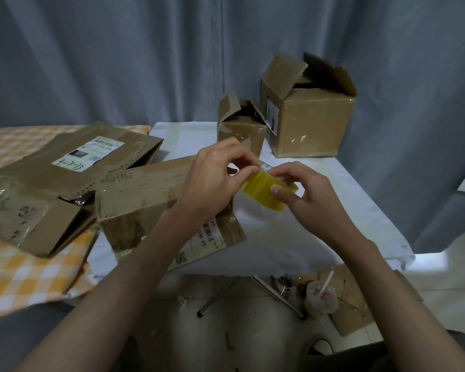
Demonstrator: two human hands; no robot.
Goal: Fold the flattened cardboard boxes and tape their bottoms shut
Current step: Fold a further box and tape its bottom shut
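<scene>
A yellow roll of tape [263, 191] is held above the white table [320, 210]. My right hand [306, 194] grips the roll, thumb on its outer face. My left hand [215, 178] pinches at the roll's upper edge with thumb and fingertips. Under my left hand lies a folded-up cardboard box [151, 194] on its side, with a barcode label on a flap. Two flattened boxes [73, 162] lie to the left on the yellow checked cloth [24, 267].
Two set-up boxes stand at the table's back, a small one [239, 127] and a large one [309, 111], flaps open. A grey curtain hangs behind. On the floor below are a cup with a straw [321, 294], cardboard scraps and table legs.
</scene>
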